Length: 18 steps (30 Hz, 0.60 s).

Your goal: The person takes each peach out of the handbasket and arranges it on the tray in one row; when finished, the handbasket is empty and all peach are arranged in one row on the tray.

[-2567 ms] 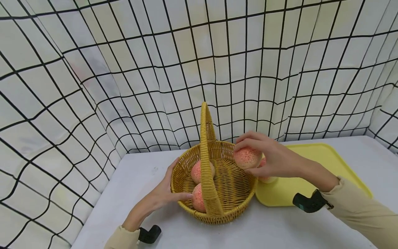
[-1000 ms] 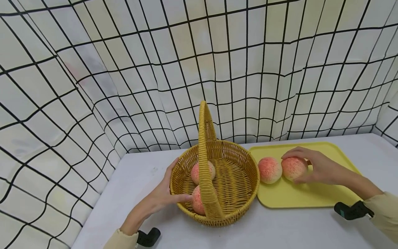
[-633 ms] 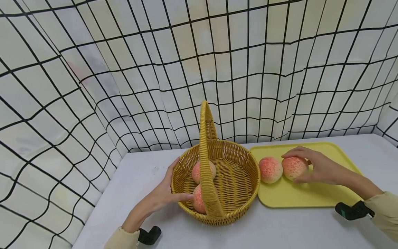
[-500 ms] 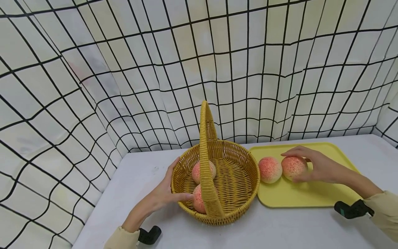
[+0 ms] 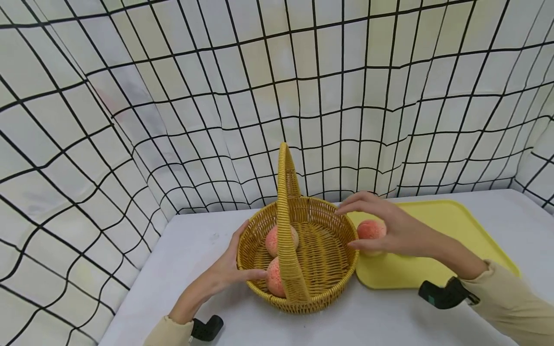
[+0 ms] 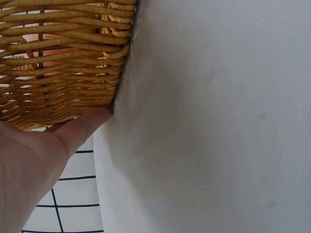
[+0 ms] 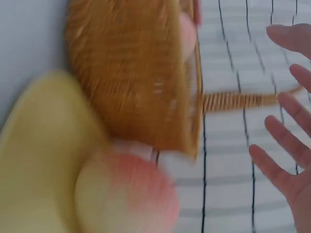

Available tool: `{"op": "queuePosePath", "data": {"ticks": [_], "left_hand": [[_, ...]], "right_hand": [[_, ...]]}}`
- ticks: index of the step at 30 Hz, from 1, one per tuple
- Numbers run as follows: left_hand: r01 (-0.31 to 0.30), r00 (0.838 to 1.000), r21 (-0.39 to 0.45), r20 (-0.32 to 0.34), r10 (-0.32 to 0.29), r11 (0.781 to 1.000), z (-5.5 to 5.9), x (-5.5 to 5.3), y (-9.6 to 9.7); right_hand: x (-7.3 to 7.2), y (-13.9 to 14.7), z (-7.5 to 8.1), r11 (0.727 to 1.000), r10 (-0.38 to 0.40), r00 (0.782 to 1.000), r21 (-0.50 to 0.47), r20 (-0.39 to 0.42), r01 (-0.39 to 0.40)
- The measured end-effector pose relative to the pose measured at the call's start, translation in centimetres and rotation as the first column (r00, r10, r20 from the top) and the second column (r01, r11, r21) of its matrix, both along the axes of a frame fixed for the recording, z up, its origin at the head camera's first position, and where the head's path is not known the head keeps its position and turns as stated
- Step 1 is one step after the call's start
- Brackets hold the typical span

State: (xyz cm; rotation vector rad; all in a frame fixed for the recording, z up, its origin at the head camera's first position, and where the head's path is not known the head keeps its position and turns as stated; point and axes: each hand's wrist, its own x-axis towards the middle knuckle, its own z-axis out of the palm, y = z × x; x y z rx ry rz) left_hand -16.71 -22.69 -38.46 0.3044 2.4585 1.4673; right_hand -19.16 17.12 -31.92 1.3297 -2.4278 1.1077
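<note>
Two pink and cream peaches, a rear peach (image 5: 271,241) and a front peach (image 5: 274,278), lie in the left half of a wicker basket (image 5: 329,299) with a tall arched handle. My left hand (image 5: 227,269) holds the basket's left side, thumb over the rim by the front peach; in the left wrist view a finger reaches under its base. My right hand (image 5: 400,228) hovers at the basket's right rim, fingers spread and holding nothing. Behind it a peach (image 5: 370,229) sits on a yellow tray (image 5: 433,274); in the right wrist view this peach (image 7: 129,194) is blurred.
The basket and tray stand side by side on a white table (image 5: 173,250). White sheeting with a black grid net (image 5: 320,105) encloses the back and sides. The basket handle (image 5: 284,206) rises high across the middle of the basket.
My right hand has let go of the right-hand peach on the tray and moved left to the basket rim; that peach is now hidden behind it. My left hand keeps its place.
</note>
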Motion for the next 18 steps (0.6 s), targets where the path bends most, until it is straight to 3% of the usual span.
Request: {"op": "queuePosePath", "data": {"ticks": [4,8,13,18], "left_hand": [[0.005,1.000,0.012,0.004,-0.005,1.000,-0.3,0.0,0.1],[0.013,1.000,0.011,-0.002,-0.013,1.000,-0.3,0.0,0.2],[0.015,1.000,0.002,-0.002,-0.015,1.000,-0.1,0.0,0.3],[-0.005,1.000,-0.016,-0.003,0.005,1.000,0.1,0.3,-0.1]], "right_hand": [[1.1,-4.6,-0.1,0.992,0.129,0.991,-0.019,0.046,-0.128],[1.8,-8.2,-1.2,0.977,0.208,0.976,-0.057,0.065,-0.204],[1.9,-11.0,-2.9,0.960,0.269,0.956,-0.112,0.120,-0.257],[1.8,-12.5,-4.1,0.956,0.291,0.927,-0.109,0.236,-0.272]]}}
